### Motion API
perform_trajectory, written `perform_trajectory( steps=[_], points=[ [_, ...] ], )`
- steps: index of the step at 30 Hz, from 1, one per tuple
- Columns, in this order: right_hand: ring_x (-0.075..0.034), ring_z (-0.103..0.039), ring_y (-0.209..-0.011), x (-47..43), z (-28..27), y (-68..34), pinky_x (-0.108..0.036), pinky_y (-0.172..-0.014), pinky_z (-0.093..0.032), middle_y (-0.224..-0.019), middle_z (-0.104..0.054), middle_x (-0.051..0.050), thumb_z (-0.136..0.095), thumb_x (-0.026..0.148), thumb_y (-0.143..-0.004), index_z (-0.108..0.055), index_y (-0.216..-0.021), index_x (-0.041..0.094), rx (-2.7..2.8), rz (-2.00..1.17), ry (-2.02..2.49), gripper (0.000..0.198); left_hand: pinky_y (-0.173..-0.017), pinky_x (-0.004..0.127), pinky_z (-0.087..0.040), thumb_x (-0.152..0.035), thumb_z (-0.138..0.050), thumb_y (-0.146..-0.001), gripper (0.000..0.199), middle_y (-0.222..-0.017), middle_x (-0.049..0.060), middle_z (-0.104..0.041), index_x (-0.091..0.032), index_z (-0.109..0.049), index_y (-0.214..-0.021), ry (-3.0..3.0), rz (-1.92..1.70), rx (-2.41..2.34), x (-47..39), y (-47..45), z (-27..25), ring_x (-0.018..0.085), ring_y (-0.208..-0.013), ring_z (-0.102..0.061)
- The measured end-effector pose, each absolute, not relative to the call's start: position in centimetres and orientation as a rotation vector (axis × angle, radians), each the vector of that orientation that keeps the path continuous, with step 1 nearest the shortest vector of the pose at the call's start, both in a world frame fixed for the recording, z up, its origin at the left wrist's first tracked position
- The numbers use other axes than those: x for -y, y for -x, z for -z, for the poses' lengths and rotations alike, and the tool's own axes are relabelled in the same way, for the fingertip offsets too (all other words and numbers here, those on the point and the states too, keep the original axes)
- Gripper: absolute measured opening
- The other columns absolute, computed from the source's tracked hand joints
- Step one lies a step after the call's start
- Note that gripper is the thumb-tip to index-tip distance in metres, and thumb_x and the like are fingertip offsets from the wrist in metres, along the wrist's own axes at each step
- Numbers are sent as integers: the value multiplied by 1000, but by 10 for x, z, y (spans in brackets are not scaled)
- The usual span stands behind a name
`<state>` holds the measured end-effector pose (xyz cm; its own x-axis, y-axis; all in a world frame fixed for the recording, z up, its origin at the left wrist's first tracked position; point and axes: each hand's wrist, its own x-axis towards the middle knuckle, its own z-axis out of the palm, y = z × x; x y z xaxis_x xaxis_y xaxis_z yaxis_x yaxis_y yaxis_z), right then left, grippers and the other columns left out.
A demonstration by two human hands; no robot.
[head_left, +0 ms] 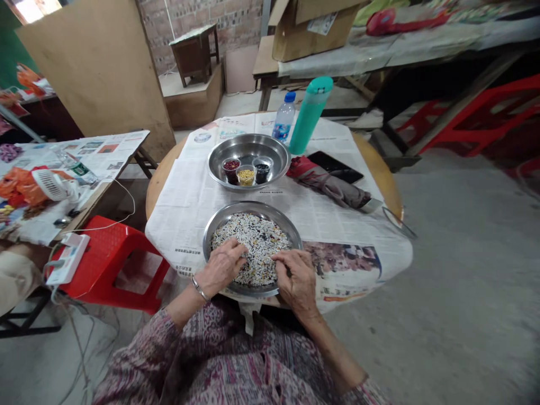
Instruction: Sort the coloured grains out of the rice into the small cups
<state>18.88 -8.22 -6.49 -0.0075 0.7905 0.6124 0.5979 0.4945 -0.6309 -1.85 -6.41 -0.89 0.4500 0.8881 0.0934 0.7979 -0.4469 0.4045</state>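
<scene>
The left hand [223,264] reaches over the left rim of the metal tray [296,231], its fingers curled and tips at the grain [258,242]; the right hand [297,281] bends over the tray's right rim, thumb and forefinger close together. Whether either pinches a grain, I cannot tell. The grain, mostly white with dark and yellow bits, spreads across the tray's floor. The step in hand seems to be picking through this mix; the next move would call for a light fingertip pinch. The tray lies flat, open side up, and being round has no long axis; single grains are too small to show direction. Just beyond the tray, a metal bowl [270,149] holds three upright cups [246,178] of red, yellow and dark pieces.
</scene>
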Motion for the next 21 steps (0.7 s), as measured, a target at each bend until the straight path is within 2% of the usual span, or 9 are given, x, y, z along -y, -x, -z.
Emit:
perform_trajectory(
  steps=[5, 10, 18, 21],
  points=[
    [-22, -59, -87, 82, 65, -188, -39, -85, -46, -85, -72, -2, -53, 11, -89, -67, -87, 24, 1697, -203, 1187, 19, -82, 30, -53, -15, -50, -97, 17, -94, 4, -62, -21, -67, -98, -2375, -350, -1287, 70, 5, 11, 17, -87, -63],
    [-22, -60, -88, 81, 65, -188, -39, -86, -46, -85, -72, -3, -52, 11, -90, -67, -87, 23, 1696, -185, 1188, 20, -77, 28, -51, -17, -48, -98, 20, -90, 4, -63, -21, -67, -92, -2399, -347, -1346, 66, -1, 9, 17, -83, -62],
    [-22, -60, -89, 82, 62, -187, -40, -87, -47, -85, -72, -3, -53, 11, -89, -68, -85, 23, 1662, -217, 1207, 20, -93, 33, -51, -8, -48, -93, 26, -103, 5, -64, -24, -67, -103, -2405, -559, -1611, 52, 22, -2, 19, -99, -61],
    [-22, -59, -89, 82, 61, -187, -39, -86, -47, -85, -71, -3, -53, 11, -89, -68, -85, 24, 1670, -215, 1207, 20, -95, 35, -51, -10, -53, -92, 21, -104, 5, -65, -23, -67, -101, -2405, -566, -1604, 38, 15, -2, 21, -100, -61]
  ],
)
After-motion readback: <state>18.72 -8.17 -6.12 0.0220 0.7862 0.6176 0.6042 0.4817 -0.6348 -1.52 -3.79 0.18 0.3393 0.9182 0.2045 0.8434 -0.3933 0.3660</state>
